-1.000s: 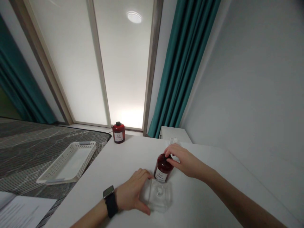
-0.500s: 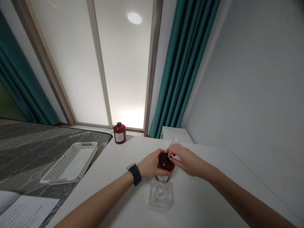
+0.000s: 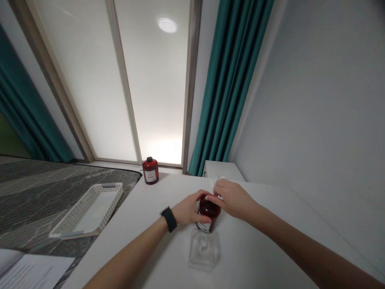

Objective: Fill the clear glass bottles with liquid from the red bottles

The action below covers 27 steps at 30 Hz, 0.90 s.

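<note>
A dark red bottle [image 3: 209, 207] with a white label stands on the white table, partly covered by my hands. My left hand [image 3: 190, 208], with a dark watch on its wrist, is wrapped round the bottle's left side. Over the bottle's top, my right hand [image 3: 230, 199] is closed with thumb and fingers at the cap, which they hide. Just in front of the bottle lies a clear plastic tray [image 3: 203, 249] with a round shape in its middle. Something clear and crumpled [image 3: 220, 178] shows behind my right hand.
Another red bottle [image 3: 150, 171] with a black cap stands at the table's far left corner. Left of the table are a white perforated basket [image 3: 87, 210] and an open booklet [image 3: 34, 269]. A white cabinet [image 3: 224, 170] stands beyond the far edge, near a green curtain.
My right hand has turned over the bottle's top, its fingers now closer together and covering the dark cap seen before. The left hand keeps its hold. The view has shifted slightly.
</note>
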Each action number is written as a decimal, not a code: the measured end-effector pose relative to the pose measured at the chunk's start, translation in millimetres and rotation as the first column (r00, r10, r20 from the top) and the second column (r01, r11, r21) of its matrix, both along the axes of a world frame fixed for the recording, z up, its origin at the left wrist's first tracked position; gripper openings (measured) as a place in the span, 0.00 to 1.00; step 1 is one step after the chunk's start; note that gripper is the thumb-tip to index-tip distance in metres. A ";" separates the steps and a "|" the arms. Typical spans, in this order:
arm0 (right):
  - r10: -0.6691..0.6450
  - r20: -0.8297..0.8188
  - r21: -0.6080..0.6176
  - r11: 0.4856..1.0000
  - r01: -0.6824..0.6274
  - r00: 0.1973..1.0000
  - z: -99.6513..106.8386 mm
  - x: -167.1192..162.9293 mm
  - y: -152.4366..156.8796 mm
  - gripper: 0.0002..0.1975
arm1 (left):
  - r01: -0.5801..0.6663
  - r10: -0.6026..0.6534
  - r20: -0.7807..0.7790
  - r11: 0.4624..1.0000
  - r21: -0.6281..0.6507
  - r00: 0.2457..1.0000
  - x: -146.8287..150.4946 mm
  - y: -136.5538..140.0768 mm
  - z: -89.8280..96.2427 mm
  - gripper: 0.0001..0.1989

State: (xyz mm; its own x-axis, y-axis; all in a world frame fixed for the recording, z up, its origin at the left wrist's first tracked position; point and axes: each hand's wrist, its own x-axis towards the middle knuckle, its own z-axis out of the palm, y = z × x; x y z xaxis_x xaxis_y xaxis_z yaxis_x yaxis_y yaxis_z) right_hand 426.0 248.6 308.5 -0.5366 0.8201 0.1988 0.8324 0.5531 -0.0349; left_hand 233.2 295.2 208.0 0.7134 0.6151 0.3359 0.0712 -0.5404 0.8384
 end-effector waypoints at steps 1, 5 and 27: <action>-0.035 -0.004 0.008 0.999 0.035 0.999 1.6 1.1 -0.4 0.22 | 0.001 -0.001 0.001 1.000 0.001 1.000 -0.3 0.2 -0.4 0.35; 0.006 -0.173 -0.096 0.995 -0.023 0.985 13.4 7.4 -5.7 0.13 | 0.003 -0.003 -0.002 1.000 -0.004 1.000 -1.3 1.3 -1.0 0.36; -0.034 0.275 -0.176 0.981 0.085 0.961 25.1 -15.4 2.4 0.17 | -0.053 0.053 -0.003 0.998 -0.028 0.999 0.5 -3.8 1.6 0.36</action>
State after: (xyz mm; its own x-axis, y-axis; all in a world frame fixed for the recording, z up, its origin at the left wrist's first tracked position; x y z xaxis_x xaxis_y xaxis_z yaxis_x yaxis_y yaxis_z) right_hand 410.6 251.0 333.6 -0.4983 0.8607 -0.1041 0.8560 0.5075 0.0985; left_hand 233.7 291.4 209.6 0.6800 0.6615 0.3163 0.1008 -0.5116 0.8533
